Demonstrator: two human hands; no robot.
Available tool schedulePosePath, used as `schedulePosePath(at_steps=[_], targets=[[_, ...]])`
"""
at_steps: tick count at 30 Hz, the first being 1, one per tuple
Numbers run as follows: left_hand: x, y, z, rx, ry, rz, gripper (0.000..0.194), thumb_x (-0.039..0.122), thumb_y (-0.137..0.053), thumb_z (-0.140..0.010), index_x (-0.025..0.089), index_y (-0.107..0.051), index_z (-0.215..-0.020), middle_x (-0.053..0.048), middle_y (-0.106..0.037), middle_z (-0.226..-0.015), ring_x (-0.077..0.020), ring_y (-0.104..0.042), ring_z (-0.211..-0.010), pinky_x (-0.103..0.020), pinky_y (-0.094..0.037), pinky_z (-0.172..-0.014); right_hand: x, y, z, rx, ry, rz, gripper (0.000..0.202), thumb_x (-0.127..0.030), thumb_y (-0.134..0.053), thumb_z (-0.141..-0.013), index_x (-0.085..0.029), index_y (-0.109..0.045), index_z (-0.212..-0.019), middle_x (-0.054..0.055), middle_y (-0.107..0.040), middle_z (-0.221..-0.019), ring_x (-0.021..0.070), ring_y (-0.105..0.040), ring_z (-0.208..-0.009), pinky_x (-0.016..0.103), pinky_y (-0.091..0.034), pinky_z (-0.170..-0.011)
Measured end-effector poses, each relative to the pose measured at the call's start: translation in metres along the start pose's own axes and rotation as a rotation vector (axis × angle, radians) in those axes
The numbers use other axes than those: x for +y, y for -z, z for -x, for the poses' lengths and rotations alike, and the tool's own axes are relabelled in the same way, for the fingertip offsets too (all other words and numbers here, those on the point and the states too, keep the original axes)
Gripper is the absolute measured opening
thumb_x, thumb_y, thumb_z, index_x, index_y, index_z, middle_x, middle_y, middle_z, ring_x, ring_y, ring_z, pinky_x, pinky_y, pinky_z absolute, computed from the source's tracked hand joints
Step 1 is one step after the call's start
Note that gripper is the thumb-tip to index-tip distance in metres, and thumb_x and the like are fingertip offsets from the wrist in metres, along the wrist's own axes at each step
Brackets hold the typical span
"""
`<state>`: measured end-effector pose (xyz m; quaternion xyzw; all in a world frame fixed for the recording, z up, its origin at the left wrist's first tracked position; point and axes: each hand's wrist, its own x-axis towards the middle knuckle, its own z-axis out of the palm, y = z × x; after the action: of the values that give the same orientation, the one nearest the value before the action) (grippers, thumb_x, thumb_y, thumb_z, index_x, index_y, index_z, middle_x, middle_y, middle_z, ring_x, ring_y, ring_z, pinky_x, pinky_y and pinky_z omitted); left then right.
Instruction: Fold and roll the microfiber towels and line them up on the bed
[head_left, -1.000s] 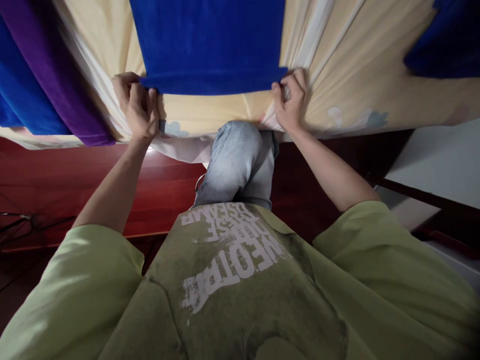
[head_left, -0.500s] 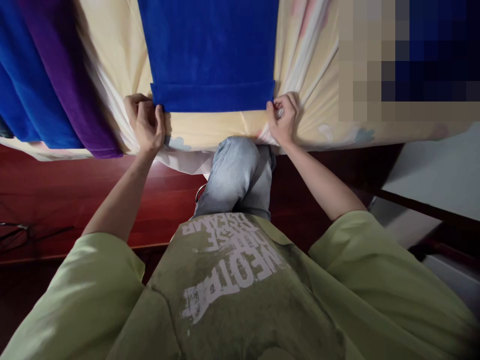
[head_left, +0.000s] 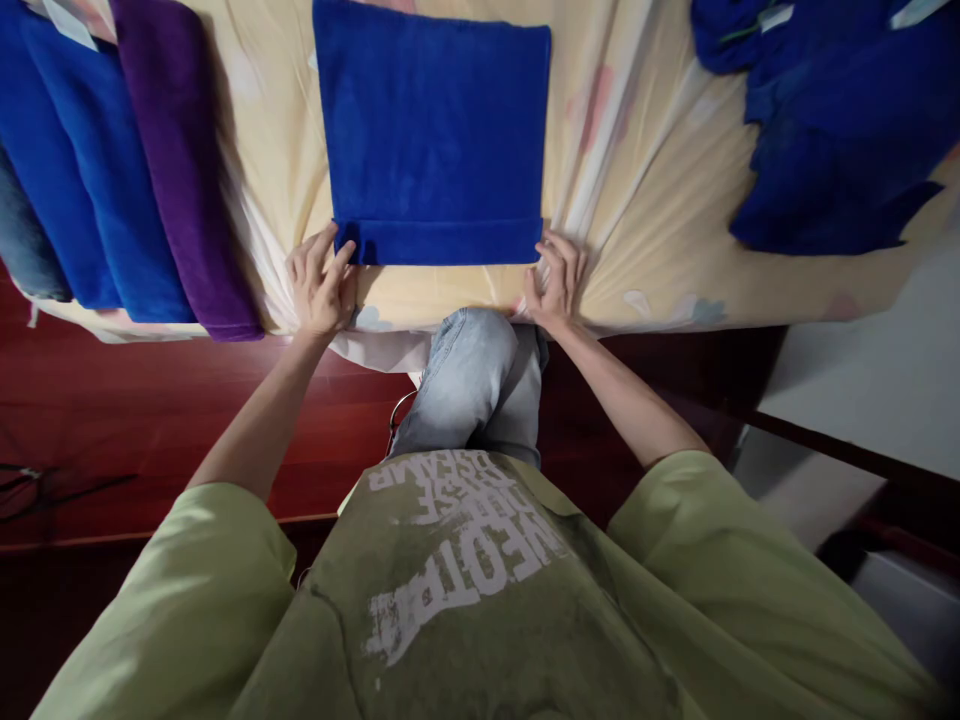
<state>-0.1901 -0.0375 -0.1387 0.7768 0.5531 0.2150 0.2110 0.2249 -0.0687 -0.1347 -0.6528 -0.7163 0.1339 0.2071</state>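
A blue towel (head_left: 442, 130), flat and folded, lies in front of me with a narrow strip turned up along its near edge. At its near left corner is my left hand (head_left: 322, 285), thumb and fingers apart, fingertips touching the cloth. Beside the near right corner my right hand (head_left: 555, 280) rests with its fingers loosely spread, a fingertip at the towel's edge and the thumb on the sheet.
A cream patterned sheet (head_left: 645, 210) covers the bed. Rolled or folded blue cloths (head_left: 82, 180) and a purple cloth (head_left: 176, 150) lie side by side on the left. Crumpled dark blue cloth (head_left: 847, 140) lies at right. Below is a red floor (head_left: 225, 400).
Both hands have loosened from a pinch on the towel's near corners. My view has tilted, now showing the towel's far edge and the dark blue cloth on the right.
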Motion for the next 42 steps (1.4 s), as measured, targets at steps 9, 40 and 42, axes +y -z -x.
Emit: schedulePosePath(at_steps=[9,40,42], targets=[[0.011,0.008,-0.01,-0.037,-0.143,-0.019,0.076,0.06,-0.041,-0.098,0.033,-0.028,-0.167,-0.002,-0.032,-0.171,-0.0338,-0.024,-0.16,-0.063,-0.011,-0.131,-0.023,0.02,-0.017,-0.136,0.11,0.038,0.057,-0.051,-0.042,-0.1,-0.033,-0.052,-0.154,0.008,-0.052,-0.16,0.0344,-0.044,-0.152,0.068,-0.034,-0.122],[0.015,0.006,-0.031,0.201,0.136,-0.05,0.04,0.034,-0.056,-0.094,0.023,-0.067,-0.131,-0.007,-0.069,-0.138,-0.0322,-0.057,-0.122,-0.049,-0.039,-0.11,-0.019,-0.001,-0.029,0.1,0.076,-0.092,0.058,-0.012,-0.056,-0.089,-0.02,-0.061,-0.146,0.011,-0.064,-0.146,0.03,-0.058,-0.13,0.051,-0.042,-0.116],[0.012,0.004,-0.03,0.211,0.123,-0.018,0.039,0.028,-0.055,-0.092,0.023,-0.068,-0.129,-0.006,-0.069,-0.137,-0.0313,-0.058,-0.122,-0.049,-0.04,-0.109,-0.02,-0.005,-0.032,0.152,0.06,-0.153,0.056,-0.009,-0.055,-0.087,-0.021,-0.065,-0.14,0.01,-0.068,-0.139,0.0286,-0.06,-0.128,0.05,-0.045,-0.114]])
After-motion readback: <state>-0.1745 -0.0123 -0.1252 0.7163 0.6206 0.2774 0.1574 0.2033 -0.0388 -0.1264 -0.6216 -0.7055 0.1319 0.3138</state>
